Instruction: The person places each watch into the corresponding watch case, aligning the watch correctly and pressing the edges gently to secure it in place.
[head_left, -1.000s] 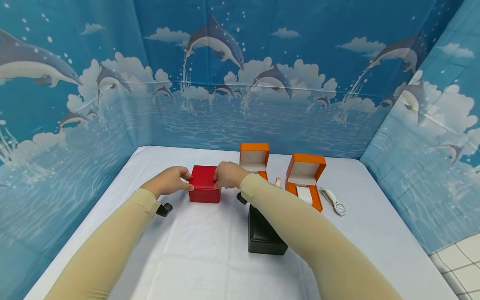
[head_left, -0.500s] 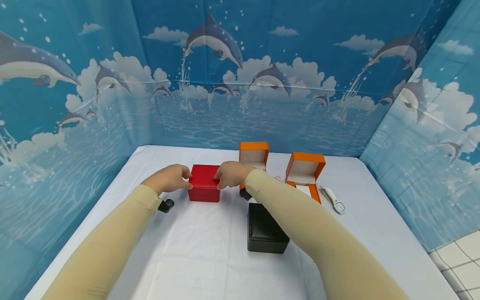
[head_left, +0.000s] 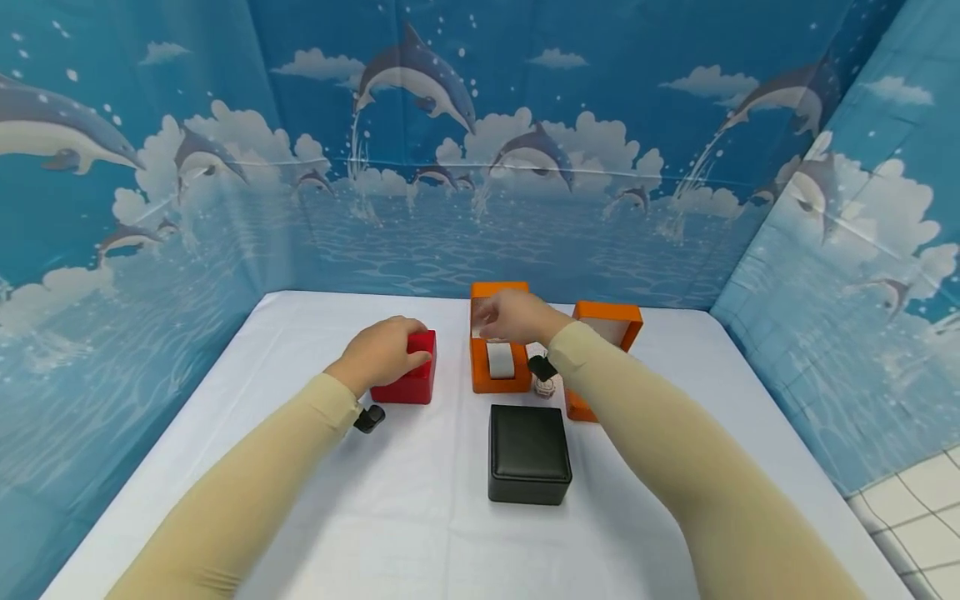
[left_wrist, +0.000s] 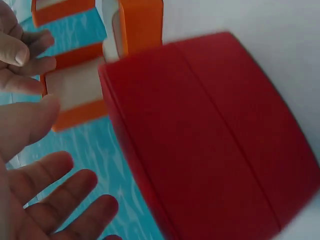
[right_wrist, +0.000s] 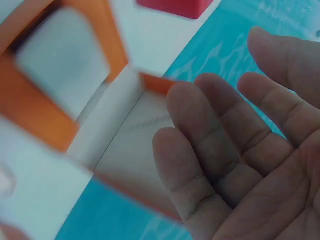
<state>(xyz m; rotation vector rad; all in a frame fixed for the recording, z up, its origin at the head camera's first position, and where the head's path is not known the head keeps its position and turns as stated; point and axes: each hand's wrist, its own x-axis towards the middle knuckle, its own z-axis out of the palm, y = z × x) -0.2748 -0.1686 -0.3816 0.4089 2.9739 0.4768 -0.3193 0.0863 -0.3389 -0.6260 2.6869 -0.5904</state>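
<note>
While open, left hand [head_left: 378, 354] on red box [head_left: 408, 379]

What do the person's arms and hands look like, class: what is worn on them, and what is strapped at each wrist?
Both arms wear long, close-fitting beige sleeves ending at the wrists. The left hand and right hand are bare, with no gloves or rings visible. A small black device hangs under each wrist.
</note>
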